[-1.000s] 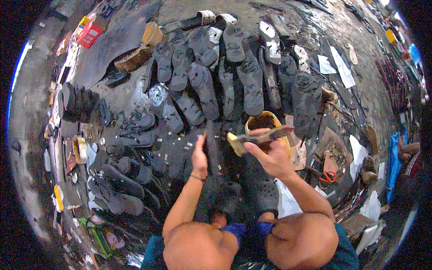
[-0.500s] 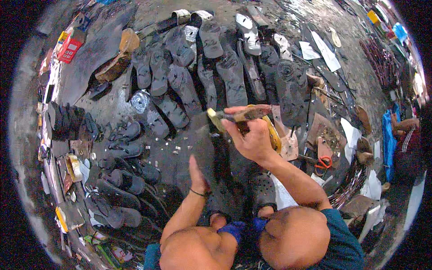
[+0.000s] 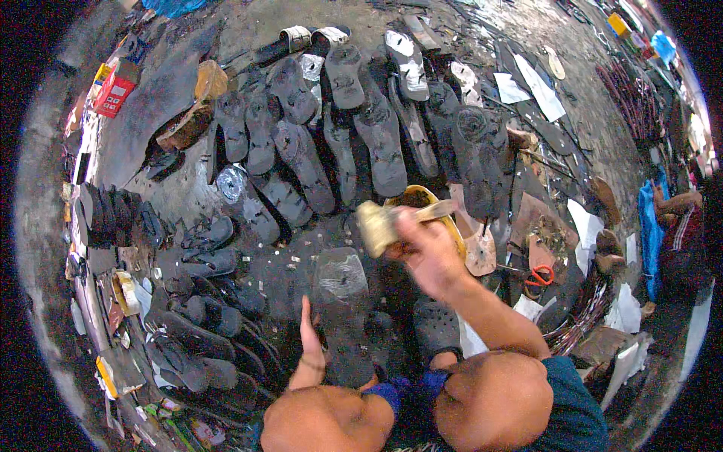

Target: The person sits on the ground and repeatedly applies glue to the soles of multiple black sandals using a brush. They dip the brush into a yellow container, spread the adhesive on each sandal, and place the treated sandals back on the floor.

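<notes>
My right hand (image 3: 433, 256) is closed round the handle of a wide brush (image 3: 379, 228) with a pale yellowish head, blurred by motion. The brush is in the air above and right of a dark shoe sole (image 3: 343, 301), whose far end has a lighter, streaky patch. My left hand (image 3: 310, 348) rests along the left edge of this sole with its fingers stretched out; whether the palm touches it I cannot tell. Just beyond my right hand stands a yellow tub (image 3: 450, 226) with brown stuff in it, partly hidden by hand and brush.
Rows of dark soles (image 3: 380, 139) lie ahead. More sandals and soles (image 3: 197, 331) are on the left. Orange-handled scissors (image 3: 540, 276), paper scraps (image 3: 586, 226) and a brown sheet (image 3: 536, 226) lie to the right. A red box (image 3: 117, 89) stands far left.
My right hand has moved a little nearer to me, and the brush has turned. My left hand has drawn back toward my knee. The sole with the streaky patch now shows clearly between them.
</notes>
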`<state>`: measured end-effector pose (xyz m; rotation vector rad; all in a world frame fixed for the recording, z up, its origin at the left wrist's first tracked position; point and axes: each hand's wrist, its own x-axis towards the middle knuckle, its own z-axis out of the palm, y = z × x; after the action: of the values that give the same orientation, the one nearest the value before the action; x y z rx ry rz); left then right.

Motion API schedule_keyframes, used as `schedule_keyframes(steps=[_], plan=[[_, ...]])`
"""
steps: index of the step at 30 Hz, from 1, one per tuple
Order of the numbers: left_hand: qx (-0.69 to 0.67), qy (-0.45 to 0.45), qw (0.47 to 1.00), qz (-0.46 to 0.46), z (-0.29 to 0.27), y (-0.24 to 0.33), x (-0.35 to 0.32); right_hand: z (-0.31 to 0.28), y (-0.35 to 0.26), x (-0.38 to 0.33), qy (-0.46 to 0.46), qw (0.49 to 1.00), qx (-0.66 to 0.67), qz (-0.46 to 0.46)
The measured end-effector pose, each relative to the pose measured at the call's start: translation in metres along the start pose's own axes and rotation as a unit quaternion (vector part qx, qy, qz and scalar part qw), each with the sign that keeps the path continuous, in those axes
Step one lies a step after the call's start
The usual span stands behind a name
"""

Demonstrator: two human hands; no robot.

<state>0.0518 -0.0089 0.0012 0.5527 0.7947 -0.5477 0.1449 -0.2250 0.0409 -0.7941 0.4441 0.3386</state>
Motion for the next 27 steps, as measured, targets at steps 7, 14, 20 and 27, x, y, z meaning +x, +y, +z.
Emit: schedule_keyframes(steps=[7,14,20,27], plan=[[-0.05,-0.131,0.99,-0.002,-0.021,-0.009,-0.018,-0.013,0.024,0.009,-0.039,0.995,-0.067,0.065],[-0.019,-0.086,0.981,0.17,0.057,0.057,0.048,0.009,0.028,0.012,-0.032,0.828,-0.503,-0.245],[-0.002,-0.143,0.985,0.097,0.042,0.048,0.06,0.047,0.032,-0.019,-0.256,0.838,-0.392,-0.28],[0.031,-0.077,0.969,0.233,0.07,0.059,0.051,0.02,0.038,-0.012,-0.101,0.845,-0.441,-0.286]])
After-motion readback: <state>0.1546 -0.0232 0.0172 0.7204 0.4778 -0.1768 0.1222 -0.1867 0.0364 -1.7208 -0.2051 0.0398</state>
